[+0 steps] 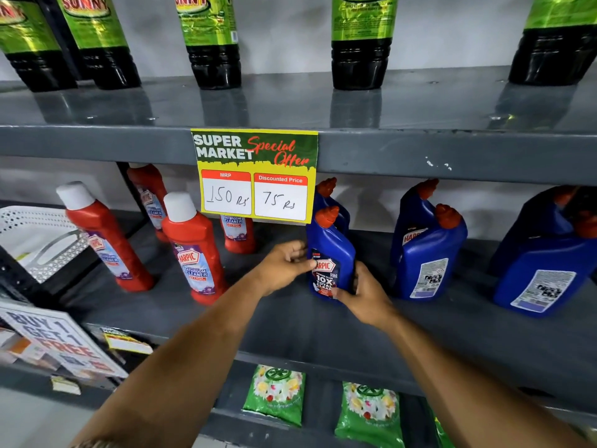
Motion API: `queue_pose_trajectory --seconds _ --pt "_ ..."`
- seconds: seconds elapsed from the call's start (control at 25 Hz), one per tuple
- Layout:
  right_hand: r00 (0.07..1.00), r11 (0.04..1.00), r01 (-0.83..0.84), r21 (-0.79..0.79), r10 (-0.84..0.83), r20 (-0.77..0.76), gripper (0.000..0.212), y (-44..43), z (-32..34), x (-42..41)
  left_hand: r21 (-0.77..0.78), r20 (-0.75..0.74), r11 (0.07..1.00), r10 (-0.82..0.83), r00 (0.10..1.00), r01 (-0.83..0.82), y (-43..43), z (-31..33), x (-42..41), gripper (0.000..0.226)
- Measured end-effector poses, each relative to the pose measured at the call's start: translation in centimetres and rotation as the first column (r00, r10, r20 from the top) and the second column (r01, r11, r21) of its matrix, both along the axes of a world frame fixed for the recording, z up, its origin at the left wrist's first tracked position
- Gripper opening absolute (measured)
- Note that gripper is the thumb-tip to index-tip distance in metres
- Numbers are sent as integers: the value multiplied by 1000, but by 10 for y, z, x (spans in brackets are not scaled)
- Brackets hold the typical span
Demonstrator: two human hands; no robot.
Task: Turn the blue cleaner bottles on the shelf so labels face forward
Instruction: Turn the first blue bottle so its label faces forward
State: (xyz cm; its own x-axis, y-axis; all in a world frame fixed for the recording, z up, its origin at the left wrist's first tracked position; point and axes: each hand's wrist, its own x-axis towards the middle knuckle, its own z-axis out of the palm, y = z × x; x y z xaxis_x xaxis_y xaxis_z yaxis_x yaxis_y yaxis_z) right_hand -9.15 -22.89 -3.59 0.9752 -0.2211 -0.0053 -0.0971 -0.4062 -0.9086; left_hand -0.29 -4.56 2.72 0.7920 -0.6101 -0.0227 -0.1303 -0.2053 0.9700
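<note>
grey shelf, one bottle half-managed, two more waiting

grey metal shelf [323, 321] runs under both your forearms, and your hands meet over its middle. your right hand [368, 295] is clamped low on the blue bottle [331, 253], fingers wrapped around its right side and base; your left hand [284, 263] pinches its left edge at label height. the front label looks nearly forward already, so overturning it is the first risk: another twist could swing it past square.

just behind that bottle, touching or nearly so, stands a second blue bottle [336, 202]; push back as you let go and you could knock it over.

to the right of your right hand, the next blue bottle [426, 253] shows its back label, and further right another [546, 276] does too. sweep your elbow wide reaching for them and you may topple one.

left of your left hand, the red bottles [197, 247] stand close enough to clip.
</note>
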Motion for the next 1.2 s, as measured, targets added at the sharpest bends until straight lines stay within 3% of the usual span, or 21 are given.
queue_pose_trajectory --seconds 0.36,0.88,1.2 --pt "994 984 4 -178 -22 -103 59 11 4 -6 19 -55 995 100 993 -100 6 -39 -16 46" --pt "978 978 -132 -160 102 -184 53 20 -4 -26 -70 69 996 65 996 -60 40 -58 -54 55" --pt "970 976 -177 -126 151 -192 55 18 -9 -25 -15 160 999 37 986 -36 45 -54 -64 59"
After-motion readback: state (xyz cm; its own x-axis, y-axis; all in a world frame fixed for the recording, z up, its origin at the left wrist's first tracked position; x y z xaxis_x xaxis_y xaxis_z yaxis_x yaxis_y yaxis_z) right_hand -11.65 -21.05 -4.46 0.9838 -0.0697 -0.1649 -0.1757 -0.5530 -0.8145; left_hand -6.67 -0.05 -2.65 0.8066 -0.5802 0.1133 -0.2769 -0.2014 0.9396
